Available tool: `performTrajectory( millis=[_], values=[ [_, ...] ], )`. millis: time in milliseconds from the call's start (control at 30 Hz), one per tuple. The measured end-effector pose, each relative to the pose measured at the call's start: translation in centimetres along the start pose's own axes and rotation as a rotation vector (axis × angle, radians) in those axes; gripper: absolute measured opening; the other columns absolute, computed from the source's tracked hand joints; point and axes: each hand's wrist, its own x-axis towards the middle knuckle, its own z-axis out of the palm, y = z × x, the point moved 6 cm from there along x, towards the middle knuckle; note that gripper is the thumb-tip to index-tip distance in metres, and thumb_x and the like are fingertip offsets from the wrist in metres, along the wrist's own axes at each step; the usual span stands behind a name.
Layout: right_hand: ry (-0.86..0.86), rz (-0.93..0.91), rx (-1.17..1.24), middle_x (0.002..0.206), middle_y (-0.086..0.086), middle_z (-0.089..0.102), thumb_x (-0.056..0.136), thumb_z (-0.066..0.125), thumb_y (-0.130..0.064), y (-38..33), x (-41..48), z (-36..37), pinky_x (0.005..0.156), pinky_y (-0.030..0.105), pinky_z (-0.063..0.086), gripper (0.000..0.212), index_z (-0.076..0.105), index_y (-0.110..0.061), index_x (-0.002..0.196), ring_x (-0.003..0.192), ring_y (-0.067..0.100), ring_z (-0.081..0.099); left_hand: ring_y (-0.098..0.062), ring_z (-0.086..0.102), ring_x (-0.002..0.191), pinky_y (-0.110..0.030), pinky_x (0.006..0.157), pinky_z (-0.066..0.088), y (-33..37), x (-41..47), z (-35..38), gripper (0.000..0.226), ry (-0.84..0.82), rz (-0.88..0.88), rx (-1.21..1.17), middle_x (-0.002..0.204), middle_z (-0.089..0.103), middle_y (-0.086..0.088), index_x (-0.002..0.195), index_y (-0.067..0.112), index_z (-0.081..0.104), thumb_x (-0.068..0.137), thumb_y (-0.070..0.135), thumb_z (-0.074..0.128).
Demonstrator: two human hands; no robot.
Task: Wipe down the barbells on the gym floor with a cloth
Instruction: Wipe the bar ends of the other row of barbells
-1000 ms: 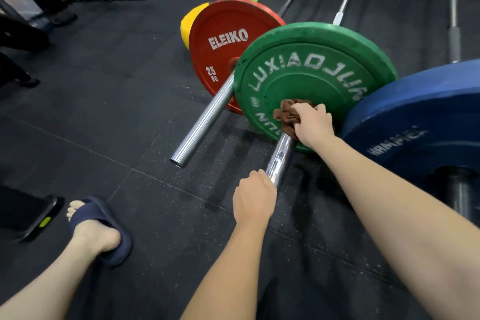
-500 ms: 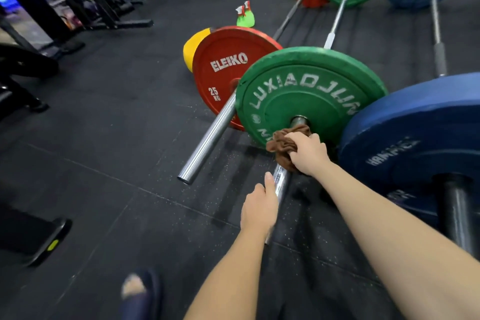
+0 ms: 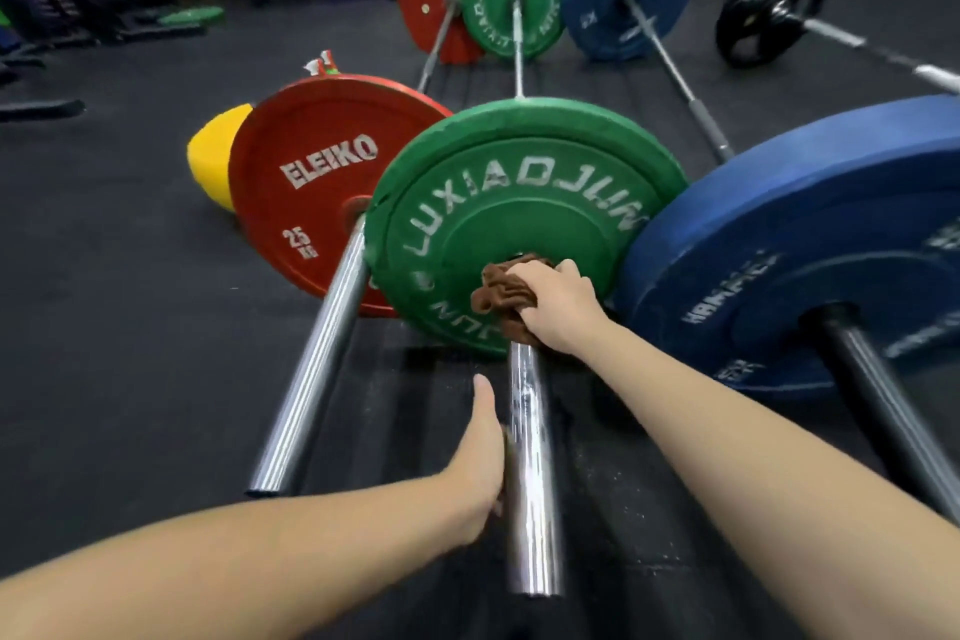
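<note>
Right hand [image 3: 556, 304], arm stretched forward, fingers curled round brown cloth [image 3: 501, 296], cloth bunched on chrome barbell sleeve [image 3: 530, 457] at its 12 o'clock end against green plate [image 3: 519, 203], left hand [image 3: 483, 452] touching sleeve's 9 o'clock side, thumb straight, fingers hidden, grip cannot be told.

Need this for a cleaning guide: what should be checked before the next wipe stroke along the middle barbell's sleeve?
1. The brown cloth is bunched on the chrome sleeve at the green plate: ok.
2. The right hand grips the cloth: ok.
3. The left hand steadies the sleeve: cannot tell, fingers hidden.
4. Path to the sleeve's end free: not ok, left hand lies alongside.
5. The neighbouring sleeve lies apart: ok.
</note>
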Motion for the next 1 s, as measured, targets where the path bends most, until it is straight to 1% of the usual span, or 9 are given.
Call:
performTrajectory(
  millis=[100, 200, 267, 333, 467, 600, 700, 833, 1000],
  values=[
    [0.055, 0.047, 0.06, 0.12, 0.011, 0.059, 0.08, 0.039, -0.038, 0.7, -0.4, 0.4, 0.098, 0.041, 0.041, 0.049, 0.048, -0.053, 0.126, 0.11, 0.038, 0.047, -0.02, 0.053, 0.052, -0.025, 0.051, 0.039, 3.5, 4.1, -1.7, 0.087, 0.053, 0.136, -0.09, 0.068, 0.06, -0.009, 0.085, 0.009, 0.06, 0.096, 0.079, 0.011],
    [0.036, 0.081, -0.006, 0.128, 0.009, 0.06, 0.08, 0.044, -0.034, 0.5, -1.8, 0.5, 0.101, 0.042, 0.042, 0.056, 0.049, -0.05, 0.133, 0.113, 0.038, 0.049, -0.024, 0.058, 0.059, -0.029, 0.053, 0.047, 7.0, 7.0, -2.2, 0.091, 0.107, 0.178, -0.175, 0.079, 0.066, -0.009, 0.09, 0.012, 0.065, 0.09, 0.087, 0.016],
    [-0.024, 0.071, -0.094, 0.129, 0.006, 0.059, 0.079, 0.046, -0.032, -0.6, -3.7, 0.9, 0.097, 0.042, 0.041, 0.056, 0.048, -0.051, 0.132, 0.111, 0.037, 0.048, -0.027, 0.071, 0.074, -0.038, 0.068, 0.06, 8.6, 9.1, -1.8, 0.096, 0.063, 0.177, -0.199, 0.091, 0.075, -0.007, 0.097, 0.018, 0.074, 0.073, 0.097, 0.024],
    [-0.075, 0.028, -0.195, 0.124, 0.002, 0.059, 0.078, 0.046, -0.029, -1.9, -5.8, 1.0, 0.093, 0.042, 0.038, 0.05, 0.052, -0.048, 0.125, 0.106, 0.032, 0.044, -0.027, 0.072, 0.087, -0.042, 0.087, 0.059, 9.5, 9.5, -1.5, 0.083, -0.01, 0.219, -0.186, 0.095, 0.076, -0.007, 0.092, 0.017, 0.074, 0.079, 0.089, 0.033],
    [-0.15, -0.084, -0.183, 0.117, -0.008, 0.062, 0.084, 0.049, -0.015, -2.7, -7.3, 0.9, 0.101, 0.048, 0.036, 0.044, 0.059, -0.039, 0.12, 0.101, 0.025, 0.038, -0.027, 0.064, 0.087, -0.043, 0.09, 0.053, 10.6, 7.6, -3.1, 0.055, -0.045, 0.374, 0.04, 0.085, 0.069, -0.003, 0.086, 0.017, 0.068, 0.098, 0.066, 0.045],
    [-0.125, -0.188, -0.139, 0.107, -0.018, 0.065, 0.077, 0.041, -0.032, -1.6, -6.3, 0.9, 0.099, 0.049, 0.039, 0.041, 0.054, -0.051, 0.112, 0.095, 0.03, 0.049, -0.014, 0.058, 0.061, -0.026, 0.06, 0.05, 11.4, 7.3, -4.6, 0.051, -0.132, 0.401, 0.091, 0.081, 0.067, -0.003, 0.109, 0.012, 0.071, 0.106, 0.054, 0.042],
    [-0.062, -0.216, -0.094, 0.102, -0.019, 0.067, 0.077, 0.039, -0.039, -0.4, -5.5, 1.1, 0.093, 0.048, 0.047, 0.045, 0.056, -0.053, 0.115, 0.091, 0.031, 0.057, -0.02, 0.064, 0.07, -0.032, 0.066, 0.053, 11.1, 6.5, -4.7, 0.052, -0.178, 0.37, 0.032, 0.093, 0.071, -0.01, 0.116, 0.011, 0.07, 0.107, 0.053, 0.039],
    [-0.028, -0.208, -0.081, 0.121, -0.012, 0.071, 0.07, 0.036, -0.042, -0.3, -2.1, 0.5, 0.1, 0.046, 0.049, 0.062, 0.057, -0.045, 0.129, 0.104, 0.034, 0.063, -0.029, 0.072, 0.082, -0.032, 0.064, 0.054, 10.0, 5.1, -4.5, 0.046, -0.17, 0.389, 0.072, 0.11, 0.076, -0.012, 0.123, 0.016, 0.064, 0.108, 0.051, 0.038],
    [0.038, -0.085, -0.01, 0.117, -0.004, 0.071, 0.074, 0.039, -0.04, 0.5, 2.4, 0.0, 0.101, 0.047, 0.048, 0.049, 0.055, -0.047, 0.12, 0.114, 0.035, 0.059, -0.033, 0.074, 0.082, -0.032, 0.061, 0.05, 8.3, 4.4, -4.2, 0.029, -0.076, 0.411, 0.062, 0.107, 0.076, -0.011, 0.126, 0.025, 0.05, 0.109, 0.046, 0.04]
  ],
)
